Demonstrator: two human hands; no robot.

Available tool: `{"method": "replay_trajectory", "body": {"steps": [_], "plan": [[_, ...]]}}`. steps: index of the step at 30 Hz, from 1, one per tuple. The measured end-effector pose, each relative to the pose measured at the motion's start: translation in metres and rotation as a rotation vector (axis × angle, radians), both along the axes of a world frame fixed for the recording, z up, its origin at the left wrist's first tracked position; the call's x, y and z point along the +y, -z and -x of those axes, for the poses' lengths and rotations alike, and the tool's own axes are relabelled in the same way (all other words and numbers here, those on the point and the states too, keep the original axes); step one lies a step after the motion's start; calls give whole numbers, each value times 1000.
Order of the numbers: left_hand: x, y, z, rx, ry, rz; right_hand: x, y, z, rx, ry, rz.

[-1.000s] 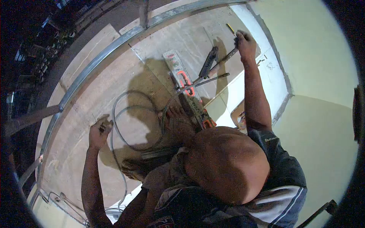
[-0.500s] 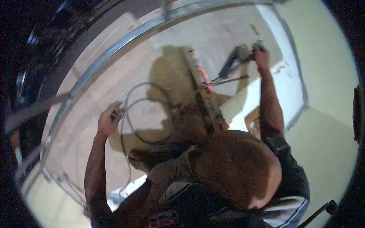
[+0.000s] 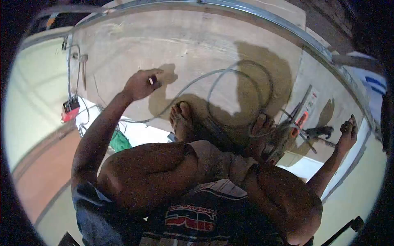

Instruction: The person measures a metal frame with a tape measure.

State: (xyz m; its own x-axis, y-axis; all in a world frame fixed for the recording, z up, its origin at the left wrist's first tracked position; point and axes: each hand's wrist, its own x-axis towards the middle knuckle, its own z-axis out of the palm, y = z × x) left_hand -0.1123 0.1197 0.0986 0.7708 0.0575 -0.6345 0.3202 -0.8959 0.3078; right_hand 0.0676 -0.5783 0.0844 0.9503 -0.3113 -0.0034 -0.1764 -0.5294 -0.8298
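Note:
My left hand point(image 3: 141, 85) hovers over the pale board point(image 3: 197, 45), its fingers curled round. A small bright spot shows between them, and I cannot make out what it is. At the right edge of the board, my right hand point(image 3: 348, 133) has its fingers pressed together; anything inside them is too small to tell. A black-handled tool point(image 3: 320, 132) lies to its left. Beyond that is a long narrow bar point(image 3: 310, 100) with an orange piece point(image 3: 303, 119) on it. A grey cable point(image 3: 210, 96) lies in loose loops between my hands.
My bare foot point(image 3: 182, 119) rests on the board. A metal rail point(image 3: 254, 10) runs along the far edge. On the left are a hammer-like tool point(image 3: 84, 67), a red box point(image 3: 70, 110) with cords, and something green point(image 3: 120, 140). Pale walls point(image 3: 41, 78) stand at the sides.
My view has turned, so the cable loops and bar now appear farther right. The red box and hammer-like tool have come into view. Both hands stay apart, fingers still curled.

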Motion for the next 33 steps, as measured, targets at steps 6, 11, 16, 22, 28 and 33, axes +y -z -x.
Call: {"method": "replay_trajectory", "body": {"steps": [6, 11, 16, 22, 28, 33], "plan": [[1, 29, 138, 8, -332, 69, 117, -18, -1, 124, -319, 181], [-53, 65, 266, 35, -867, 270, 216, -21, 43, 564, -638, 253], [-126, 112, 370, -98, -1166, 403, 249, 19, 75, 221, -1454, 278], [-132, 91, 359, -46, -1281, 354, 254, 30, 60, 676, -1446, 230], [-90, 109, 388, -186, -1454, 314, 287, -26, 10, 419, -1344, 584], [-72, 97, 364, -184, -1465, 326, 316, -45, -6, 406, -1176, 683]]}}
